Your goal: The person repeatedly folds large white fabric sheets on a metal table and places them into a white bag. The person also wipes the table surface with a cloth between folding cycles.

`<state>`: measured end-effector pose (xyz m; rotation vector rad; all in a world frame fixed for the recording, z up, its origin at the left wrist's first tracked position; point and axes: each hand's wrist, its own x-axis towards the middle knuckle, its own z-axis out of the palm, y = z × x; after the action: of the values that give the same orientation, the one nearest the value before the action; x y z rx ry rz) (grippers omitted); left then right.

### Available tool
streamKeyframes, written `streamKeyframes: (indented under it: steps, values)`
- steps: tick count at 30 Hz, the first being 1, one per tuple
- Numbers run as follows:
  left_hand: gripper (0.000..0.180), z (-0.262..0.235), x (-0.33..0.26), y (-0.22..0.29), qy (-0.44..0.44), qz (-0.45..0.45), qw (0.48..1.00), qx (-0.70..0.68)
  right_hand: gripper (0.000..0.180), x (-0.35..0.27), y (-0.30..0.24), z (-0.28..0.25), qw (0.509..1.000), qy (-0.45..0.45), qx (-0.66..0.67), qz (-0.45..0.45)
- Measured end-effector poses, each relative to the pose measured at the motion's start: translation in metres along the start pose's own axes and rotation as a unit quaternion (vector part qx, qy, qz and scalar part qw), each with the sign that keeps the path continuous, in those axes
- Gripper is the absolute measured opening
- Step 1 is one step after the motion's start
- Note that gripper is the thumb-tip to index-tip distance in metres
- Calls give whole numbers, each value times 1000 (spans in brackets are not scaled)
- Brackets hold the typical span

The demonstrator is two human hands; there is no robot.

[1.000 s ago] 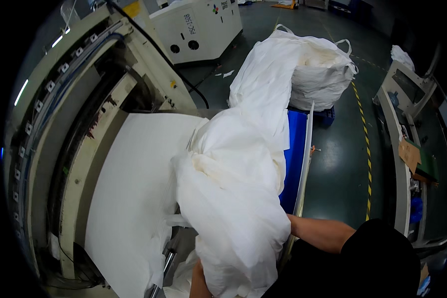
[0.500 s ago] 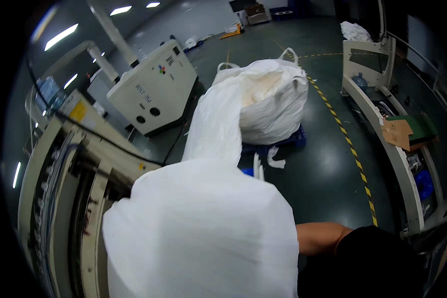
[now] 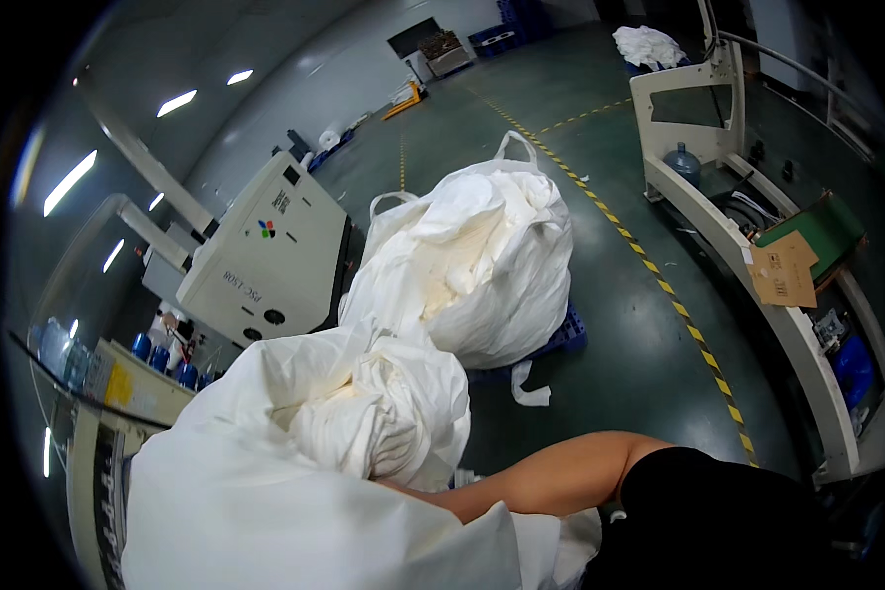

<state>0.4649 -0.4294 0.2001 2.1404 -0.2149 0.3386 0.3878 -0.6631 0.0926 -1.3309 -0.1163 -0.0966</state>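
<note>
A large white sheet (image 3: 295, 472) fills the lower left of the view, bunched into thick folds in the middle and spread flat toward the bottom edge. The person's right forearm (image 3: 551, 477) reaches from the lower right across to the bundle and disappears into the cloth, so the right hand is hidden and its grip cannot be told; it probably lies somewhere under the folds. The left hand is not in view. Just beyond the sheet stands a big white bulk bag (image 3: 482, 265), stuffed with more white linen, on a blue pallet (image 3: 565, 339) on the dark green floor (image 3: 639, 324). To the left of it sits a white machine cabinet (image 3: 265, 265). A white machine frame (image 3: 737, 246) runs along the right side, past a yellow-and-black floor line (image 3: 659, 280).
</note>
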Motion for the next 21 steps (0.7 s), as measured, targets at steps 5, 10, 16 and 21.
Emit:
streamKeyframes:
  steps: [5, 10, 16, 21]
  values:
    - [57, 90, 89, 58, 18, 80, 997, -10, 54, 113, -77, -42, 978, -54, -63, -190]
    - [56, 159, 196, 119, 66, 160, 985, -7, 52, 223, -179, -83, 912, -110, -68, -388]
    - [56, 247, 316, 205, 102, 258, 960, -28, 51, 295, -310, -176, 895, -235, 255, -281]
    - [56, 298, 411, 243, 170, 305, 937, -3, 46, 426, -370, -233, 809, -270, 360, -379]
